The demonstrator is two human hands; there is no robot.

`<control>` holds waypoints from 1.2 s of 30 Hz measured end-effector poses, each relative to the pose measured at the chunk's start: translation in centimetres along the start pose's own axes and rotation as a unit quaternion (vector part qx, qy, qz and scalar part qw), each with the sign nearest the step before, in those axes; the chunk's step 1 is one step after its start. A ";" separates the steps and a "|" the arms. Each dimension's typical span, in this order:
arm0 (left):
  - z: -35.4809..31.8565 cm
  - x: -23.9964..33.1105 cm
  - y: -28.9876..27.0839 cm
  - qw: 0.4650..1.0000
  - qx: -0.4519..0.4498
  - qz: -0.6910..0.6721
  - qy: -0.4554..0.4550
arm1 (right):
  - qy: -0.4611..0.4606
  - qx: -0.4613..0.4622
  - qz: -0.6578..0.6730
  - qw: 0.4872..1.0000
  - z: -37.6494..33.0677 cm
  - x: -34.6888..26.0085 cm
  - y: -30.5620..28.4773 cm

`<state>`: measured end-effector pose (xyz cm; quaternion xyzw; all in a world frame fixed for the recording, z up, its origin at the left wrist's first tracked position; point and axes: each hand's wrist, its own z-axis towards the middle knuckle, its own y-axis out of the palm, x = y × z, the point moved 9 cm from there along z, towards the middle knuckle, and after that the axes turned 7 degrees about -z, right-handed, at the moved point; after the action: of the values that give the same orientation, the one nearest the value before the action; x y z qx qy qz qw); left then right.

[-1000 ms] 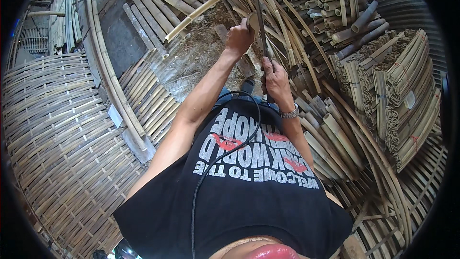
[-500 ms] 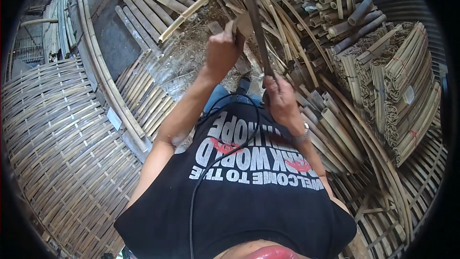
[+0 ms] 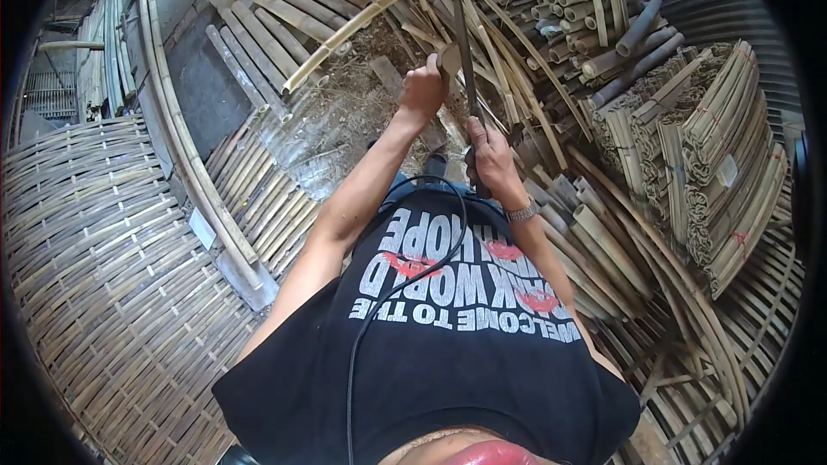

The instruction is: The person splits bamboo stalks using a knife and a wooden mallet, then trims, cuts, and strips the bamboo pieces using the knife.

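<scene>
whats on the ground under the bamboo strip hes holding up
Under the bamboo strip lie dry shavings and loose split bamboo slats. The left hand and right hand hide the ground directly beneath them.

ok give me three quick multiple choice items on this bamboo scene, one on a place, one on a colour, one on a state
1. Where does the woven mat lie?
A. to the person's left
B. to the person's right
C. on the person's lap

2. What colour is the shirt?
A. white
B. black
C. green

3. What is the right hand doing?
A. hanging open, holding nothing
B. resting on the mat
C. gripping a blade that points up

Answers:
1 A, the mat fills the picture's left side.
2 B, the shirt is black with pale print.
3 C, its fingers close round the blade's lower end, while the left hand holds a bamboo piece against the blade.
</scene>
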<state>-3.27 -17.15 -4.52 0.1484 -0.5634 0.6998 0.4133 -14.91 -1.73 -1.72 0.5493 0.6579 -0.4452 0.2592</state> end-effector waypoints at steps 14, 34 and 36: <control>-3.9 -4.8 0.4 0.974 -0.198 0.055 -0.097 | -0.125 0.061 -0.134 0.981 2.2 2.9 1.6; -18.3 -26.0 -9.0 0.938 -0.109 0.006 -0.330 | -0.022 0.160 -0.091 0.983 -7.9 -17.4 -19.4; -23.1 -29.2 -9.7 0.928 -0.092 0.024 -0.361 | -0.036 0.121 -0.005 0.992 -10.2 -20.8 -22.0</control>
<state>27.86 -7.89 -25.21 0.3389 -0.7400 0.5534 0.1767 -28.92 -3.11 26.98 0.5566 0.5926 -0.5422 0.2121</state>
